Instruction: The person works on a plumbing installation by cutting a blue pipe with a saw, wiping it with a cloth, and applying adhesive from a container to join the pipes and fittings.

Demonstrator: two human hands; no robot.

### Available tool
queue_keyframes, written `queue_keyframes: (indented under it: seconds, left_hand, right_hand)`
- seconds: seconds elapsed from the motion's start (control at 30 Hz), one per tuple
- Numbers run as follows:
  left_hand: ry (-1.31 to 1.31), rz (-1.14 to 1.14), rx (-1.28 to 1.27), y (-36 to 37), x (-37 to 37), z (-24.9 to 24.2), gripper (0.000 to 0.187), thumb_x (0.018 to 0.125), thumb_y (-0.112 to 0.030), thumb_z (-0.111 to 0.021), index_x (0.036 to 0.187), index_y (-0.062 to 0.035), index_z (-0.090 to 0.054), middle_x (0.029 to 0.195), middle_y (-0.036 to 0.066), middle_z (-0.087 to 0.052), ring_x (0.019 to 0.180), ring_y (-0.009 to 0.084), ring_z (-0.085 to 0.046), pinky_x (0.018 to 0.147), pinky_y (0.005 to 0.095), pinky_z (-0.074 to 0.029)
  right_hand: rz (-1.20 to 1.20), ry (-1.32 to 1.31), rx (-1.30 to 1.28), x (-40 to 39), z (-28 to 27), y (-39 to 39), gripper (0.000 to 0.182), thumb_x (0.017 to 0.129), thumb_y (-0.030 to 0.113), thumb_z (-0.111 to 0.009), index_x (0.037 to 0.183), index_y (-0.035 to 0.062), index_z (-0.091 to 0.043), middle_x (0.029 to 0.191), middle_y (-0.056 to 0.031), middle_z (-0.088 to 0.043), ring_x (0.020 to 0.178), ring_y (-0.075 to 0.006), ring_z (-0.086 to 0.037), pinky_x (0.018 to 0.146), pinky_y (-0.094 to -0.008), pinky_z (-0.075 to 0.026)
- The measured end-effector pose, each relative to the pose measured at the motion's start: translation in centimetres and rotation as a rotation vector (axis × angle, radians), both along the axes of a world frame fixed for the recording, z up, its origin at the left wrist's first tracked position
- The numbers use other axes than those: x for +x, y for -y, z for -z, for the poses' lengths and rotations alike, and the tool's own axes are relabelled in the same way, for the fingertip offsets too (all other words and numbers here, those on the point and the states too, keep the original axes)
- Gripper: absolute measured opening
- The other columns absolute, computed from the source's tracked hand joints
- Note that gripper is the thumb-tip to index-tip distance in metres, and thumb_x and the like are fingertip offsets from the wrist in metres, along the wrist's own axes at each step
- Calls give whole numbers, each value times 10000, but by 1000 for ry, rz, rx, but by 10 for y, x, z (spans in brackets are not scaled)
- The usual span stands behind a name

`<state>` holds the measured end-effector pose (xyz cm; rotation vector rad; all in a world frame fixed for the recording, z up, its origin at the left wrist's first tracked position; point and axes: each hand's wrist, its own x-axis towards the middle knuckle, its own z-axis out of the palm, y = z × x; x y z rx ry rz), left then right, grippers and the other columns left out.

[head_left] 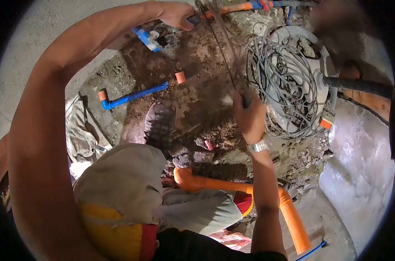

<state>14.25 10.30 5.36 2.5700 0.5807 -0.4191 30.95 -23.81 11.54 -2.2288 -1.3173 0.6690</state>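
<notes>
At the top, my left hand [175, 15] is closed around the blue end [194, 19] of a thin pipe. The pipe continues right as an orange length [234, 8] with blue and red parts. My right hand [251, 115], a metal-banded watch on its wrist, is closed on the handle of what looks like a hacksaw [227, 42]. Its thin blade and frame slant up to the pipe beside my left hand. The far end is cut off by the frame edge. Where the blade meets the pipe is blurred.
A blue pipe with an elbow [136, 95], an orange pipe piece [180, 77] and a blue fitting [147, 40] lie on the dirt. Grey cable [284, 82] is coiled over a round white object at right. A thick orange pipe [295, 219] runs near my knees.
</notes>
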Motion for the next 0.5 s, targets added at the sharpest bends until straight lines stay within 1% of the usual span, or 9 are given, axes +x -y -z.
queue_keyframes:
  seconds: [0.1,0.13,0.17,0.23,0.27,0.33,0.4,0.43,0.5]
  left_hand:
    - [100,58,-20,-12,-5,18,415,869,-334,-710,779,47,-574,598,148,-438,553,254,-448,557,480,-370]
    - [98,53,-28,-10,-8,21,415,869,-334,-710,779,47,-574,598,148,-438,553,254,-448,557,480,-370]
    - [82,42,-33,-10,-9,21,414,871,-335,-711,782,46,-575,602,149,-441,555,254,-450,560,483,-371]
    - [61,23,-40,-7,-4,15,412,876,-336,-711,788,43,-576,610,153,-447,558,255,-453,565,489,-374]
    - [49,8,-37,-9,-3,11,411,878,-336,-712,791,41,-576,613,155,-450,560,255,-455,567,493,-375]
    - [34,-5,-39,-9,-3,15,410,880,-337,-712,794,40,-577,617,157,-453,562,255,-457,570,496,-376]
    - [281,40,-80,-8,-12,25,404,889,-337,-710,799,39,-590,637,169,-491,579,274,-508,588,505,-398]
    - [274,38,-94,-6,-14,28,404,889,-337,-710,799,39,-590,637,169,-491,579,274,-508,588,505,-398]
    - [-60,51,122,-8,1,10,392,896,-335,-704,841,43,-614,650,161,-515,615,290,-548,607,500,-416]
  right_hand:
    - [-41,-61,-44,13,-19,22,137,920,128,-657,935,-8,-662,669,-219,-652,559,-344,-665,508,-421,-473]
    - [-114,5,16,12,-18,15,152,913,135,-664,927,-15,-644,703,-233,-656,591,-376,-666,515,-427,-475]
    - [-112,4,13,10,-6,6,152,913,135,-664,927,-15,-644,703,-233,-656,591,-376,-666,515,-427,-475]
    - [-71,72,71,4,17,-8,116,906,97,-662,938,-14,-652,719,-246,-655,624,-412,-664,520,-432,-477]
    - [-54,56,23,3,10,-8,113,900,84,-662,951,-17,-655,741,-261,-657,669,-441,-661,545,-449,-488]
    - [-64,18,26,12,-6,24,125,897,91,-666,956,-19,-656,746,-264,-657,677,-437,-664,560,-454,-495]
    - [-97,-33,37,13,-2,19,138,894,98,-670,961,-22,-657,751,-266,-658,685,-432,-668,575,-459,-502]
    - [-106,-27,78,10,7,12,142,897,103,-669,962,-23,-659,750,-259,-663,683,-427,-672,575,-455,-504]
    - [-101,15,184,7,14,0,150,904,112,-666,963,-26,-663,749,-244,-673,680,-416,-679,574,-447,-507]
